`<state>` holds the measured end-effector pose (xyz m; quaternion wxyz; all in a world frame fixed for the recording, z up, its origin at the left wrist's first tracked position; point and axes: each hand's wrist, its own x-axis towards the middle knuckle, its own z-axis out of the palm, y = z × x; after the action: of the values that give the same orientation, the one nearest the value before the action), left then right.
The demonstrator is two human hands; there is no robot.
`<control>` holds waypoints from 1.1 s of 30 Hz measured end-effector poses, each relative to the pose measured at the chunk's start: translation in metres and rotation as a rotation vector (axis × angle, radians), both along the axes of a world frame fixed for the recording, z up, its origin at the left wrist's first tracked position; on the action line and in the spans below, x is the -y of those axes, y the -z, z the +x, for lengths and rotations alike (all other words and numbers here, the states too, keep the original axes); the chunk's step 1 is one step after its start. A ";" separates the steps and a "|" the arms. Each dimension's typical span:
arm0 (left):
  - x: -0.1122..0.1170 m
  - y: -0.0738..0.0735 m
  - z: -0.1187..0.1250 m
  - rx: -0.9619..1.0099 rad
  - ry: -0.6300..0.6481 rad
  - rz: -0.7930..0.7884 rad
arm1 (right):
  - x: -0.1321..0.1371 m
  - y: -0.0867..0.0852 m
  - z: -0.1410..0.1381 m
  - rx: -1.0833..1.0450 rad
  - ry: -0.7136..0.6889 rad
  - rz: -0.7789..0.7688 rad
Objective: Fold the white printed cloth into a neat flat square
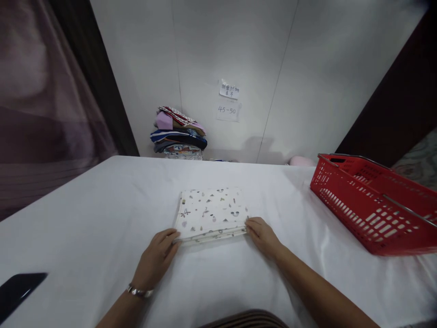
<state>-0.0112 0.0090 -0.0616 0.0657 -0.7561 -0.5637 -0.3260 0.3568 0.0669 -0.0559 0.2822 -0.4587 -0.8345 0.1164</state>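
A white cloth with small printed figures [211, 209] lies folded into a flat rectangle on the white-covered table, its layered edge turned toward me. At its near left corner, my left hand [155, 255] pinches the edge between thumb and fingers; a metal bracelet circles that wrist. Gripping the near right corner is my right hand [262, 237], fingers closed over the fold. The near edge looks slightly raised between both hands.
A red plastic basket [362, 205] with metal handles stands at the right. Folded clothes [179, 132] are stacked beyond the far edge, against a wall bearing paper signs [228, 109]. A dark flat object [20, 291] rests at the near left. A pink curtain [51, 100] hangs at left.
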 end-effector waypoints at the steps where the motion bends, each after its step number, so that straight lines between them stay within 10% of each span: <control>1: 0.000 0.000 0.000 0.000 -0.004 0.007 | 0.000 0.000 0.000 -0.009 0.000 -0.006; 33: -0.006 -0.008 0.008 -0.086 0.043 -0.072 | 0.001 0.003 0.001 -0.055 -0.032 0.038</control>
<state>-0.0036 0.0153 -0.0537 0.0558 -0.7833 -0.5552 -0.2740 0.3576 0.0664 -0.0588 0.3118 -0.4367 -0.8356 0.1178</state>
